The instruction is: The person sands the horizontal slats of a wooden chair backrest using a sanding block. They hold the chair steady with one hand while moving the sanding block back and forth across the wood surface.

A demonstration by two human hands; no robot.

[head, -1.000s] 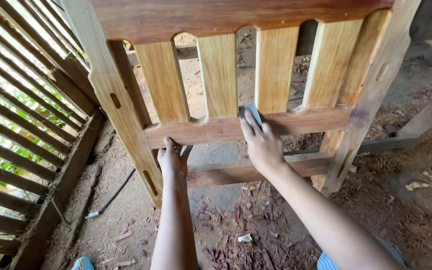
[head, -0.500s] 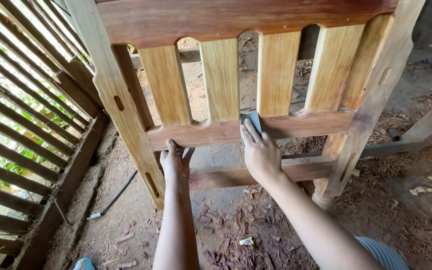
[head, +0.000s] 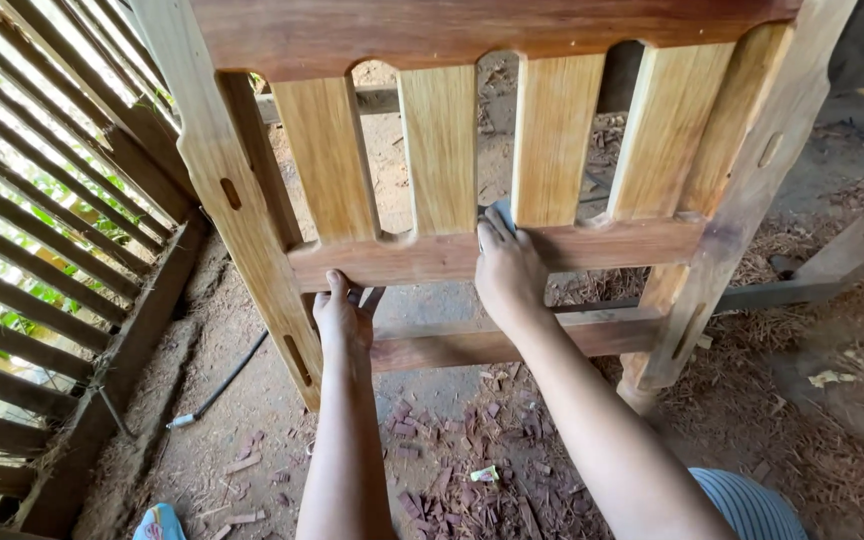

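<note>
A wooden chair back frame (head: 432,150) with several upright slats stands on the dirt floor in front of me. My left hand (head: 340,315) grips the underside of the lower cross rail (head: 612,245) near its left end. My right hand (head: 507,265) presses a small grey piece of sandpaper (head: 503,212) against that rail, at the foot of the gap between two middle slats. Most of the sandpaper is hidden under my fingers.
A slatted wooden wall (head: 42,250) runs along the left. Wood shavings and chips (head: 472,450) litter the dirt floor. A dark cable (head: 222,380) lies on the ground at the left. A lower stretcher (head: 552,338) crosses behind my arms.
My right hand with the sandpaper has slid a little to the left along the cross rail. My left hand keeps its grip under the rail.
</note>
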